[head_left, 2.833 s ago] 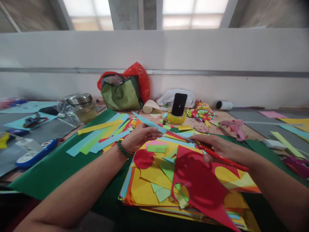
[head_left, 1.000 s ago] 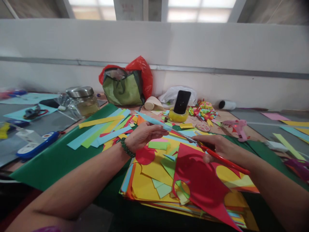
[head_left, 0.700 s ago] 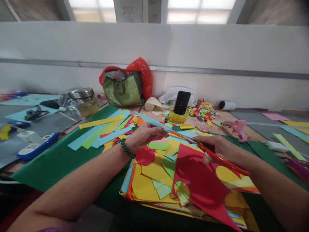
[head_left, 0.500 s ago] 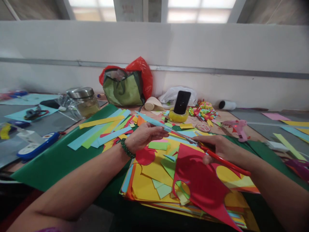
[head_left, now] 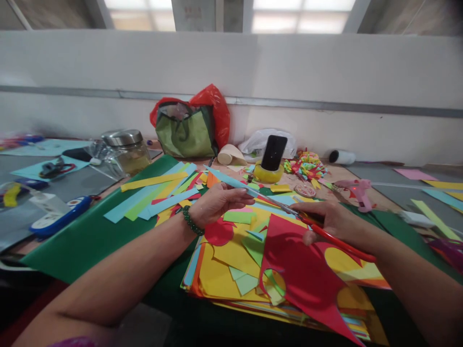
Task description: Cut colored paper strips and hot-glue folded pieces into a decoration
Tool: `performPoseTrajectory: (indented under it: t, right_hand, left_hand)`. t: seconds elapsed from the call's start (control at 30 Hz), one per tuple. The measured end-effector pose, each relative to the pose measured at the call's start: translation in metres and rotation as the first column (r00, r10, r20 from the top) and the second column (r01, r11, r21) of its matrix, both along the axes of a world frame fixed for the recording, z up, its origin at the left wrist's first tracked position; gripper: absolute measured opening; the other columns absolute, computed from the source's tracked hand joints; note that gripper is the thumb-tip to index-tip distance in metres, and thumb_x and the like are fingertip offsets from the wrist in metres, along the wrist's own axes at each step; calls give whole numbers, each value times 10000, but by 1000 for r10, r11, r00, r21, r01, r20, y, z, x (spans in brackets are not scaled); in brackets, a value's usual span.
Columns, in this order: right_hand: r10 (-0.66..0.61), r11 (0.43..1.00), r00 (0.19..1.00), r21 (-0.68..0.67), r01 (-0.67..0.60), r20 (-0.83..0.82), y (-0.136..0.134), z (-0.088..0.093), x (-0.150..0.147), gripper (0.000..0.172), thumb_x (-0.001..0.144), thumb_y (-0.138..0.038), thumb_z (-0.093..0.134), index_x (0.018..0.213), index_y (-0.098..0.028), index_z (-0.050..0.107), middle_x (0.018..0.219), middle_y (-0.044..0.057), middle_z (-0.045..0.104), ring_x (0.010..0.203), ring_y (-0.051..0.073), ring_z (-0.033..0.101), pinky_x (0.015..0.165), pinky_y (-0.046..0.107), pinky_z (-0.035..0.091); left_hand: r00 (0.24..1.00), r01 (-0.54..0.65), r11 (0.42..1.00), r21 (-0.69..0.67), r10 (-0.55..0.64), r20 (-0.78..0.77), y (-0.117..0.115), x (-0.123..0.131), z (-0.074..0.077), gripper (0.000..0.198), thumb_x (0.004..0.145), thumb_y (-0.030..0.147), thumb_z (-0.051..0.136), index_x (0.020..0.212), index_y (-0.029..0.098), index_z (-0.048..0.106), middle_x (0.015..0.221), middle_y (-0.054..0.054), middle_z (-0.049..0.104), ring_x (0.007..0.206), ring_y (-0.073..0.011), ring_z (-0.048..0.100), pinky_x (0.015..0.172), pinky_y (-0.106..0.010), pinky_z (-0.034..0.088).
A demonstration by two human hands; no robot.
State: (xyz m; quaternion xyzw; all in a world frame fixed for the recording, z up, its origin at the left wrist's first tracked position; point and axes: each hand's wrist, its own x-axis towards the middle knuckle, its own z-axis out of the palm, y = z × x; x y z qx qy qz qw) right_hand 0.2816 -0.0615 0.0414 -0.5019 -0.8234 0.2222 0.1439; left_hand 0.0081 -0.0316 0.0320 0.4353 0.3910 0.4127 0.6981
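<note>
Pinkish-brown tabletop (head_left: 334, 176) across mid-frame, grey mat (head_left: 383, 179) at far right with pink paper (head_left: 410, 174) on it. Dark green sheet (head_left: 77, 241) over centre and left, bearing coloured strips (head_left: 155, 181) left of centre, thick paper stack (head_left: 208, 277) lower centre. Toward back of tabletop: green bag (head_left: 186, 134) left of centre, yellow tape roll (head_left: 268, 175) and paper pom-pom (head_left: 307, 165) right of centre, white-and-black bottle (head_left: 345, 157) farther right.

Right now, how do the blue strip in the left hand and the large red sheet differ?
The blue strip is narrow; the red sheet is broad. The left hand holds the blue strip; the red sheet lies on the stack. The red sheet has rounded cutouts; the blue strip shows none. Both look like paper.
</note>
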Motion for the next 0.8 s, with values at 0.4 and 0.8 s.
performPoseTrajectory:
  t: [0.4, 0.8]
  right_hand:
    - [32, 990, 997, 132, -41, 67, 0, -3, 5, 800, 618, -742, 665, 1209, -203, 685, 990, 100, 728, 870, 324, 663, 751, 401, 529]
    - [48, 988, 995, 140, -61, 91, -1, -4, 5, 775, 646, -720, 662, 1231, -212, 667, 853, 88, 714, 821, 313, 664, 716, 392, 538]
  left_hand:
    - [996, -11, 1000, 8, 12, -86, 3, -11, 9, 99, 768, 162, 752, 718, 102, 692, 757, -84, 756, 689, -147, 724, 604, -181, 524]
    - [996, 3, 1000, 20, -1, -92, 4, -11, 9, 109, 751, 170, 774, 723, 103, 693, 753, -77, 756, 677, -138, 719, 596, -170, 519]
